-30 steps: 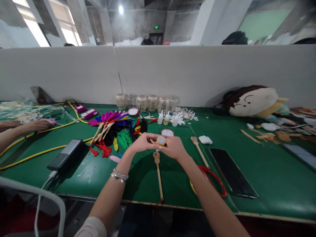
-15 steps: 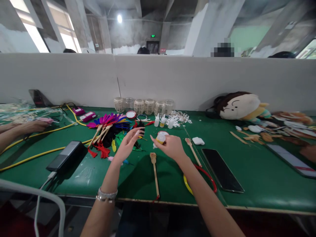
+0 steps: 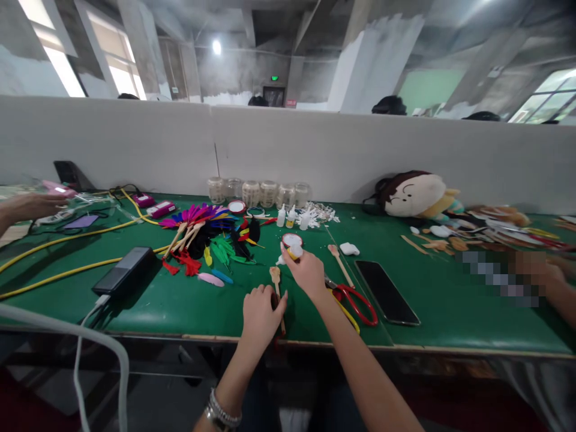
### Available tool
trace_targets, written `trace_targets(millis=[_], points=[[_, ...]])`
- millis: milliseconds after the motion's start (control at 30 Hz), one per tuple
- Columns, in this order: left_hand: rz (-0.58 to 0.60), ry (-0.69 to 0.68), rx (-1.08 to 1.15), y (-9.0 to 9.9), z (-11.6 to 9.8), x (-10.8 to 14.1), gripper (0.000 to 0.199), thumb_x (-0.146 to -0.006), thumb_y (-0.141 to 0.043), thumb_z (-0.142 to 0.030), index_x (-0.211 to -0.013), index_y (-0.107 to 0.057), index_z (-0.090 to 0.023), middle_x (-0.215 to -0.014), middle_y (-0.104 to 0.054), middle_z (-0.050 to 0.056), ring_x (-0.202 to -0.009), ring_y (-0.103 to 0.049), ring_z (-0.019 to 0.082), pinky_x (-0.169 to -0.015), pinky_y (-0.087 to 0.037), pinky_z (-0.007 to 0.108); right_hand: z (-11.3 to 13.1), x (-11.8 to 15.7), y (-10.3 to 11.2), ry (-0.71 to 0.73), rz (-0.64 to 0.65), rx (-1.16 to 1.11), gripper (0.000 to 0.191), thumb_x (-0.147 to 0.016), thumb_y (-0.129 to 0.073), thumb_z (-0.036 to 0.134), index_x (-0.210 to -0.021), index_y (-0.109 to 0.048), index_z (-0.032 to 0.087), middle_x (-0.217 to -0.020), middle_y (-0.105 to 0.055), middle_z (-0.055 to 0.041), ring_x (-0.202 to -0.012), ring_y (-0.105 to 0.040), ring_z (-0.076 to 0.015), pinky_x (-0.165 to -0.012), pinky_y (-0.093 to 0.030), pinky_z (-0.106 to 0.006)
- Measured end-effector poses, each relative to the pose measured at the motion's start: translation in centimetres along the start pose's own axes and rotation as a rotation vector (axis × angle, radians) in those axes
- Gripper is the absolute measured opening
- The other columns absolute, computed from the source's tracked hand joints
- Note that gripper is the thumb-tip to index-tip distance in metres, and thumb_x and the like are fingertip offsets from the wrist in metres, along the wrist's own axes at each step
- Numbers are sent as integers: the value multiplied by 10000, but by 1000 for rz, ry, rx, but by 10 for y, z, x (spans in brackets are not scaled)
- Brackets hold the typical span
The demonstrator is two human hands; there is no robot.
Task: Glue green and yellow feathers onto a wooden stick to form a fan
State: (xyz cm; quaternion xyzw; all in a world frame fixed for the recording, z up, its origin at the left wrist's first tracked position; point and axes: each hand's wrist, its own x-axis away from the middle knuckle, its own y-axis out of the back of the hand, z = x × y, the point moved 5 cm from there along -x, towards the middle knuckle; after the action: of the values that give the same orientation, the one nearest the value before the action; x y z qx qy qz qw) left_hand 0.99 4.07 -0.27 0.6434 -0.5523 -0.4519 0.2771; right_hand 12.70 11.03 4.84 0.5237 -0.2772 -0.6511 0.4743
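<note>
In the head view, the right hand is clamped on a small white bottle with a yellow label, thumb and fingers pressed round its body; the bottle is tilted, its nozzle low and to the left, just beyond the broad end of a wooden stick. That stick lies on the green table with its broad end away from the person and its handle toward the near edge. The left hand is at the handle, thumb on one side and fingers curled on the other — whether they are closed on the wood, I cannot tell. The two hands are apart. Just beyond the bottle is a round lid, and farther back three small bottles stand before a row of jars. Beside the right forearm are red-handled scissors, a second wooden stick and a black phone. Left of the hands lie a pink feather and a blue feather, near a bright heap of feathers.
</note>
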Motion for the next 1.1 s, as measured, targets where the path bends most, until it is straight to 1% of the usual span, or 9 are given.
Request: trace_targets(millis=[100,267,400,500,633,767,900,967,1100], points=[[8,-27,-71,-5,-3,1,319,-831,-387,-426,-712,-547,-177,-761,-580,46,-785,-540,205,-670,-335,307,1,5,3,39,36,1,515,-827,-329,577,-677,-610,173,-675,-660,-83,-640,-620,-189,-503,-300,-239],[49,-82,-112,-11,-5,0,269,-857,-350,-313,-776,-559,-165,-823,-591,64,-830,-541,207,-704,-337,318,-1,10,8,67,76,-18,510,-837,-297,578,-709,-592,182,-693,-657,-68,-651,-616,-187,-517,-315,-234],[87,-119,-123,-11,-8,1,255,-858,-340,-265,-798,-562,-153,-824,-590,70,-823,-542,203,-702,-343,318,2,4,15,93,98,-6,531,-813,-298,619,-724,-591,185,-686,-649,-65,-634,-606,-192,-491,-292,-237],[96,-147,-116,-9,-9,2,232,-844,-363,-259,-789,-564,-156,-813,-589,61,-818,-539,200,-703,-345,315,9,-3,17,108,130,5,567,-800,-282,643,-669,-580,179,-631,-629,-69,-590,-595,-194,-467,-272,-241],[96,-144,-94,-10,-8,4,194,-821,-397,-255,-762,-561,-169,-788,-586,47,-792,-536,202,-689,-342,319,14,-9,12,83,96,-46,567,-792,-287,650,-661,-575,179,-615,-622,-73,-593,-598,-195,-476,-287,-238],[63,-139,-74,-12,-8,3,168,-803,-422,-263,-752,-558,-180,-784,-583,41,-785,-529,206,-678,-335,320,9,-11,2,47,86,-254,467,-825,-311,576,-759,-579,199,-659,-640,-34,-623,-598,-172,-512,-329,-217],[47,-134,-61,-12,-8,4,196,-824,-395,-270,-745,-552,-183,-775,-577,43,-770,-526,195,-670,-328,312,4,-14,1,35,65,-404,406,-811,-352,561,-850,-548,208,-721,-646,-8,-620,-583,-150,-516,-348,-201],[52,-138,-54,-12,-9,4,210,-831,-390,-282,-732,-548,-184,-768,-574,44,-761,-524,191,-667,-327,309,3,-15,2,26,42,-403,394,-800,-369,566,-854,-534,213,-717,-640,-4,-614,-581,-152,-510,-343,-203],[42,-132,-57,-14,-7,5,219,-837,-381,-288,-727,-543,-191,-767,-573,40,-765,-520,196,-673,-327,316,4,-15,1,55,10,-304,382,-775,-410,573,-826,-528,212,-659,-616,-13,-604,-578,-176,-492,-312,-218]])
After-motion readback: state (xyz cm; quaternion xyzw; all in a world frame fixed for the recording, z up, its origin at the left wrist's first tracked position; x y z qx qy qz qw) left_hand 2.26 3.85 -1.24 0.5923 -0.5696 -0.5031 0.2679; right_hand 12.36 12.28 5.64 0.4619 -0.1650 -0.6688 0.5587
